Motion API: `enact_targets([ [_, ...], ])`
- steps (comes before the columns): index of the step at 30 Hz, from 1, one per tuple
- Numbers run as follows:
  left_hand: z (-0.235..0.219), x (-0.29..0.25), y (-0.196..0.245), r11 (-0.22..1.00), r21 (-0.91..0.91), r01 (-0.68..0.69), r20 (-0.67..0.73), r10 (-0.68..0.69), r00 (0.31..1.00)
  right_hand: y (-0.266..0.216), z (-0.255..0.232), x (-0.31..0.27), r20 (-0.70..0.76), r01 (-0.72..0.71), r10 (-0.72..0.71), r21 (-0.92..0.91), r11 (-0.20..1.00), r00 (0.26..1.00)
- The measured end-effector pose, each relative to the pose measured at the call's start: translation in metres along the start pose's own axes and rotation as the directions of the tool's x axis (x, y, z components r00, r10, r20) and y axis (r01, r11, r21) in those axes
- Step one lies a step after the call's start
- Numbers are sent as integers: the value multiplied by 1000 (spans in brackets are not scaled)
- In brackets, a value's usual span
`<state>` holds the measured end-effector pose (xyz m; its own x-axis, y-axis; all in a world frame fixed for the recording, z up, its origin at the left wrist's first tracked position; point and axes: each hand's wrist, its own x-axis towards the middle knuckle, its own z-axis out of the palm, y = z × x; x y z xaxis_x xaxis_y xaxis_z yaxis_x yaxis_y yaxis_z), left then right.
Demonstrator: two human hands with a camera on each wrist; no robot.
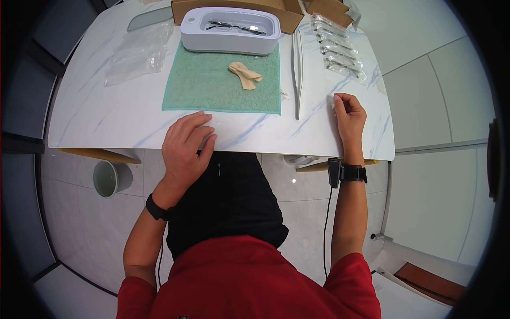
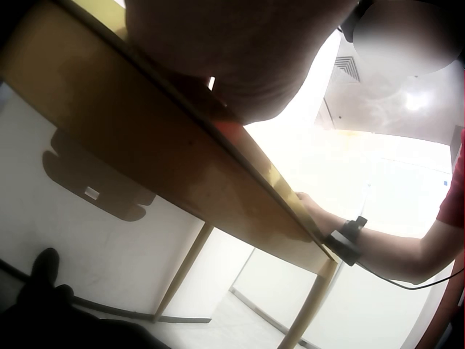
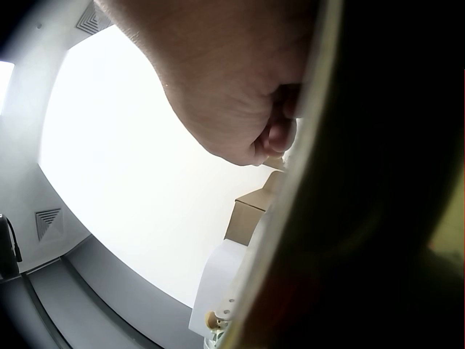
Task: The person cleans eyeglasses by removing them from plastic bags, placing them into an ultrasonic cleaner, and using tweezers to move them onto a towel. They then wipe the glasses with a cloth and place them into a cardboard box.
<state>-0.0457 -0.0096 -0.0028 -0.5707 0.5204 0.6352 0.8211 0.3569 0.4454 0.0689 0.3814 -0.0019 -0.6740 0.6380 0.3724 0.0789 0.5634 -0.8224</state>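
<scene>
My left hand (image 1: 186, 144) rests at the table's front edge, fingers loosely bent and holding nothing. On the table's right side my right hand (image 1: 350, 118) lies with its fingers loosely curled, and nothing shows in it. Long metal tweezers (image 1: 298, 74) lie between that hand and a green towel (image 1: 196, 87). Beige rubber finger cots (image 1: 245, 75) sit on the towel. At its far end stands a white ultrasonic cleaner (image 1: 229, 44), uncovered, with what look like dark-framed glasses (image 1: 236, 27) in its basin.
Several clear-wrapped packets (image 1: 338, 47) lie at the right. Clear plastic bags (image 1: 135, 58) and a grey translucent lid (image 1: 150, 19) are at the left. Behind the cleaner is a cardboard box (image 1: 291, 19). A bin (image 1: 106, 179) stands on the floor; cables hang from both wrists.
</scene>
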Motion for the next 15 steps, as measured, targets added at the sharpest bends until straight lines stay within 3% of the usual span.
enact_targets([
  [15,1,-2,1,1000,8,-7,-7,7,1000,0,0,0,-6,-9,9,9,1000,1000],
])
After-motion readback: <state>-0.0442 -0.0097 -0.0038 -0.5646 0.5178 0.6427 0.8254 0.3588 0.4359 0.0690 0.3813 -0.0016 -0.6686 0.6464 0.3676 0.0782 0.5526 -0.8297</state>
